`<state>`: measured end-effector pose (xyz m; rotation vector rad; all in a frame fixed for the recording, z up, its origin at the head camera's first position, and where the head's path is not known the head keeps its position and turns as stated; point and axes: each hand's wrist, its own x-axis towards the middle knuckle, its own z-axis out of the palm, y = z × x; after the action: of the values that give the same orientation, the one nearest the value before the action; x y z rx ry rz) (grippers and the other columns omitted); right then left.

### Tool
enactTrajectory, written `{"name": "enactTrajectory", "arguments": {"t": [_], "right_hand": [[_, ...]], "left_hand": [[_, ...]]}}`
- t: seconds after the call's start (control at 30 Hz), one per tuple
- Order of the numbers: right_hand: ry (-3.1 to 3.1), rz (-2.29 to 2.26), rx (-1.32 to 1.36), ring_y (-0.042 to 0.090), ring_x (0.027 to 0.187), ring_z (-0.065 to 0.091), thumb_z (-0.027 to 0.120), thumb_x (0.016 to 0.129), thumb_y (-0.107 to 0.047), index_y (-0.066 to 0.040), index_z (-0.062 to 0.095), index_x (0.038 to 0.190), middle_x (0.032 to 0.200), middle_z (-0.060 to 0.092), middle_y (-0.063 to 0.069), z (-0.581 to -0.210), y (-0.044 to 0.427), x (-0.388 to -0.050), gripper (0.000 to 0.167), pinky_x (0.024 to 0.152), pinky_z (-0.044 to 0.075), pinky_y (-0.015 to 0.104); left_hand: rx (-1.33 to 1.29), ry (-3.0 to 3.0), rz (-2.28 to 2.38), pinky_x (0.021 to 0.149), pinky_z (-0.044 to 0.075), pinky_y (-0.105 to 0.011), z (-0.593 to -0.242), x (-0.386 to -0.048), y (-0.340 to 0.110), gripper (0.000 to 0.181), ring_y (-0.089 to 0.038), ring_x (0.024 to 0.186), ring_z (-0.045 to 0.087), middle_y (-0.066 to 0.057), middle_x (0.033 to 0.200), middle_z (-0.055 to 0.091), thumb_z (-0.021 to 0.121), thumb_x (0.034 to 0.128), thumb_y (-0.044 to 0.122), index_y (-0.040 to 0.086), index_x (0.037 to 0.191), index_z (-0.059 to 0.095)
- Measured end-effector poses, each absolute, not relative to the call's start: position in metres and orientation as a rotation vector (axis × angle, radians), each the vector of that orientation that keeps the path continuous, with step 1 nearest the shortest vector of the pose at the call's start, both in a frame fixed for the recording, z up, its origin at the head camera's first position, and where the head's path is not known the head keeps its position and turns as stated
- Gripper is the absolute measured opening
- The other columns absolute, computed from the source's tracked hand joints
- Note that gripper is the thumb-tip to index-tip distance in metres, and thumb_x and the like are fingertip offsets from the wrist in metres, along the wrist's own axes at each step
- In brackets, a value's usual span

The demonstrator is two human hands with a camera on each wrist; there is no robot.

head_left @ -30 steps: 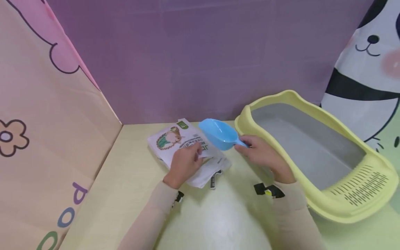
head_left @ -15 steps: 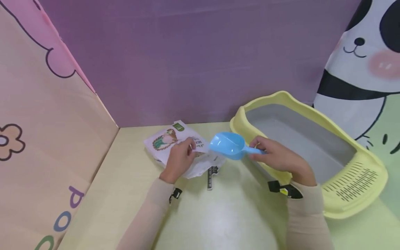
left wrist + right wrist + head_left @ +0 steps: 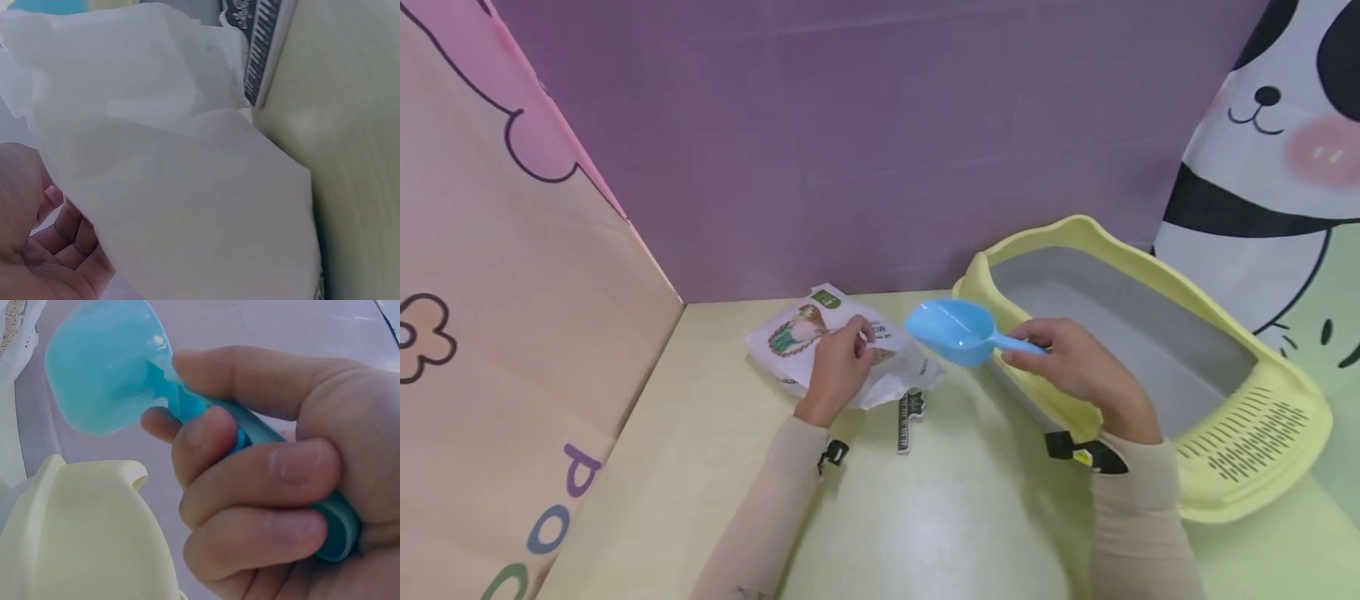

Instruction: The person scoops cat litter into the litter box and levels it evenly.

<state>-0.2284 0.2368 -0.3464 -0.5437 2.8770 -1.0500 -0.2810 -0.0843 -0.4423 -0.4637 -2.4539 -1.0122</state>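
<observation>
A white printed bag [image 3: 797, 333] lies on the table with its torn mouth towards the right, some brown contents showing there. The left hand [image 3: 838, 367] pinches the upper edge of that mouth; in the left wrist view the bag's white film [image 3: 175, 175] covers most of the picture, beside the curled fingers of the left hand [image 3: 56, 244]. Curled round the handle of a blue scoop [image 3: 958, 332], the right hand [image 3: 1078, 367] holds it in the air just right of the bag. The right wrist view shows the right hand [image 3: 262, 475] gripping the scoop [image 3: 106, 369].
A yellow-rimmed litter tray [image 3: 1247, 492] with a grey interior stands at the right, close to the right forearm. A small black-and-white ruler-like piece [image 3: 905, 425] lies in front of the bag. A purple backdrop [image 3: 850, 150] rises behind the table.
Over the last second the scoop and right hand have moved right, away from above the bag. The left hand has lifted the film at the mouth, exposing brown contents.
</observation>
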Motion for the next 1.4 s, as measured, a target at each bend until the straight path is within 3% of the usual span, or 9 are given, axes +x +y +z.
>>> {"name": "enactTrajectory", "arguments": {"t": [0.13,0.37,0.5,0.73,1.4], "right_hand": [[2.843,-1.068,-0.556,0.013,0.071,0.048,0.072,0.095,-0.026,-0.013,0.072,0.099,0.074,0.054,-0.001,-0.348,0.236,-0.227,0.014,0.067,0.041,0.026],[2.820,-1.041,-0.533,0.015,0.070,0.048,0.073,0.093,-0.021,-0.008,0.068,0.089,0.074,0.055,0.000,-0.351,0.231,-0.221,0.014,0.063,0.041,0.026],[2.864,-0.996,-0.575,0.012,0.066,0.044,0.070,0.095,-0.019,-0.010,0.066,0.085,0.069,0.048,-0.004,-0.360,0.225,-0.218,0.014,0.060,0.039,0.025],[2.765,-1.035,-0.666,0.006,0.057,0.033,0.067,0.098,-0.020,-0.013,0.055,0.072,0.062,0.033,-0.009,-0.375,0.214,-0.212,0.030,0.055,0.031,0.022],[2.915,-0.812,-0.573,0.011,0.055,0.039,0.064,0.097,-0.022,-0.016,0.051,0.066,0.058,0.038,-0.007,-0.397,0.169,-0.227,0.034,0.054,0.036,0.027]], "left_hand": [[-0.469,-2.469,-1.016,0.054,0.040,-0.025,-0.444,-0.281,-0.084,0.015,-0.010,0.056,0.047,0.001,0.065,0.057,0.068,0.0866,-0.001,0.010,0.094,0.062],[-0.460,-2.519,-1.022,0.054,0.039,-0.023,-0.447,-0.279,-0.083,0.014,-0.010,0.057,0.048,0.001,0.068,0.058,0.070,0.0875,0.003,0.011,0.095,0.062],[-0.440,-2.538,-1.000,0.054,0.040,-0.024,-0.447,-0.278,-0.085,0.015,-0.011,0.058,0.049,0.001,0.068,0.059,0.072,0.0862,0.004,0.011,0.095,0.063],[-0.446,-2.553,-0.953,0.055,0.044,-0.027,-0.446,-0.275,-0.086,0.014,-0.012,0.057,0.052,0.000,0.067,0.063,0.076,0.0851,0.012,0.011,0.094,0.065],[-0.476,-2.513,-0.757,0.056,0.040,-0.028,-0.443,-0.276,-0.085,0.017,-0.011,0.058,0.051,0.004,0.068,0.063,0.081,0.0862,0.022,0.015,0.087,0.066]]}}
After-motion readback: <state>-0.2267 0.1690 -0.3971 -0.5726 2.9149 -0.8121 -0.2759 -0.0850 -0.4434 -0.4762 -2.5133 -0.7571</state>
